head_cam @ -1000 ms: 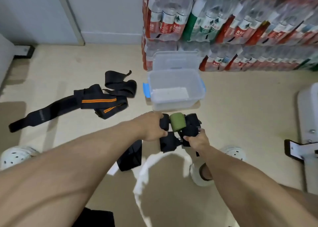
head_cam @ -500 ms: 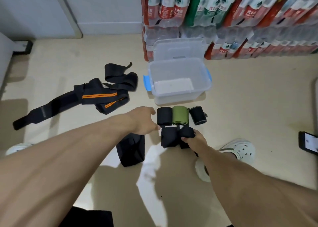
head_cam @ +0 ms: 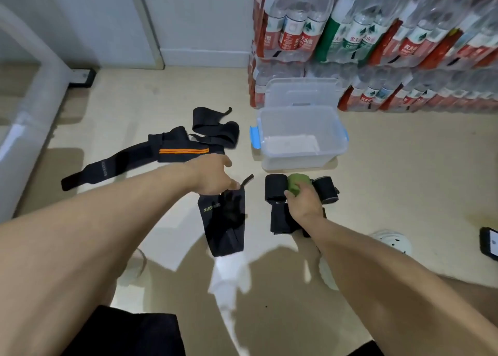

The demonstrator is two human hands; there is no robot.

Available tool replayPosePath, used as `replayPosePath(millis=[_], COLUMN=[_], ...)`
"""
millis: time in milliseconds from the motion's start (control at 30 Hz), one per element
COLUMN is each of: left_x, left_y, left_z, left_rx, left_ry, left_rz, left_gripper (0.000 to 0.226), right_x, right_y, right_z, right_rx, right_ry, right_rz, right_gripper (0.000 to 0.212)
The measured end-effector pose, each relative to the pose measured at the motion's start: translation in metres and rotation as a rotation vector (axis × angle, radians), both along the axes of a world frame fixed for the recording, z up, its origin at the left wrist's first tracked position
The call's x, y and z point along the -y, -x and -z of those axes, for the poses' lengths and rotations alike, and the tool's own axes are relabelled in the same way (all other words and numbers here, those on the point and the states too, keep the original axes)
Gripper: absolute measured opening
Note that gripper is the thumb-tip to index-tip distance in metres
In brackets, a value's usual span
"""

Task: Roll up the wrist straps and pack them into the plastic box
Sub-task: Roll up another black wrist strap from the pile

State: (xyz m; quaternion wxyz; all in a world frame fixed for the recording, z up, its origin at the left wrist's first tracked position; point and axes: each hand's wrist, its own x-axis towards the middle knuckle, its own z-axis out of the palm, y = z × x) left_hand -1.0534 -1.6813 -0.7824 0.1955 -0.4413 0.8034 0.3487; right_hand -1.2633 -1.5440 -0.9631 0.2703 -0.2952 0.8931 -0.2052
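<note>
- Since the earlier frame the left hand [head_cam: 213, 176] has left the rolled straps and swung out toward 9 o'clock, and the right hand [head_cam: 304, 206] has gone forward onto the green roll [head_cam: 294, 185].
- Left hand now lies over the top end of a flat black strap [head_cam: 225, 221] printed with yellow letters; its fingers curl down at that end, but I cannot tell whether they actually grip it.
- Right hand is curled round the near side of the green roll, fingertips on its surface.
- Green roll sits on the floor [head_cam: 404, 172] between a black roll [head_cam: 275, 188] at its 9 o'clock and another black roll [head_cam: 325, 190] at its 3 o'clock, all three touching in a row.
- Two more black rolled straps [head_cam: 281, 219] lie just at 6 o'clock of that row, partly under the right wrist.
- Plastic box [head_cam: 301, 154] stands open just at 12 o'clock of the row, with blue latches at its sides; its lid [head_cam: 301, 91] leans upright behind it against stacked packs of bottled water [head_cam: 377, 40].
- Unrolled straps [head_cam: 172, 150], black with orange stripes, sprawl on the floor at 10 o'clock of the left hand, well apart from the box.
- A white shoe [head_cam: 390, 241] sits at 4 o'clock of the right hand, and a phone [head_cam: 490, 243] lies at the right edge of view.
</note>
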Motion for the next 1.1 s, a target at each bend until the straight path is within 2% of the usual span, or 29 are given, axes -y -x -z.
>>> replayPosePath(millis=[100,200,267,400,500,567,667,767,900,967,1033,1100], left_x=[0.006,0.015,0.022,0.033,0.036,0.039,0.046,0.049,0.05,0.05,0.049,0.05], left_y=[-0.026,-0.051,-0.068,-0.095,-0.113,-0.125,-0.143,-0.155,-0.171,-0.179,-0.186,-0.19], left_z=[-0.013,-0.022,-0.025,-0.017,-0.008,-0.005,-0.002,-0.003,-0.003,-0.003,-0.003,-0.002], left_rx=[-0.023,-0.045,-0.05,-0.044,-0.006,0.01,-0.008,0.003,0.146,0.192,0.159,-0.007], left_ry=[0.022,0.026,0.017,-0.028,-0.051,-0.069,-0.09,-0.092,-0.019,-0.008,-0.073,-0.182], left_rz=[-0.041,-0.109,-0.159,-0.244,-0.271,-0.299,-0.362,-0.389,-0.369,-0.4,-0.508,-0.747], left_gripper=[0.073,0.071,0.07,0.071,0.071,0.071,0.071,0.066,0.034,0.034,0.038,0.039], right_x=[0.029,0.04,0.041,0.031,0.038,0.048,0.071,0.09,0.111,0.121,0.129,0.134], right_y=[-0.047,-0.098,-0.124,-0.154,-0.168,-0.177,-0.191,-0.205,-0.22,-0.224,-0.227,-0.227], right_z=[-0.007,0.0,0.013,0.043,0.05,0.041,0.029,0.016,-0.019,-0.052,-0.082,-0.106], right_rx=[0.125,0.306,0.354,0.406,0.462,0.461,0.489,0.628,0.78,0.871,0.99,1.087], right_ry=[0.001,-0.035,-0.115,-0.266,-0.322,-0.36,-0.31,-0.165,0.109,0.221,0.266,0.271], right_rz=[-0.183,-0.248,-0.267,-0.103,0.066,0.075,-0.033,-0.153,-0.258,-0.329,-0.42,-0.532], right_gripper=[0.039,0.038,0.049,0.074,0.064,0.054,0.047,0.045,0.046,0.041,0.039,0.04])
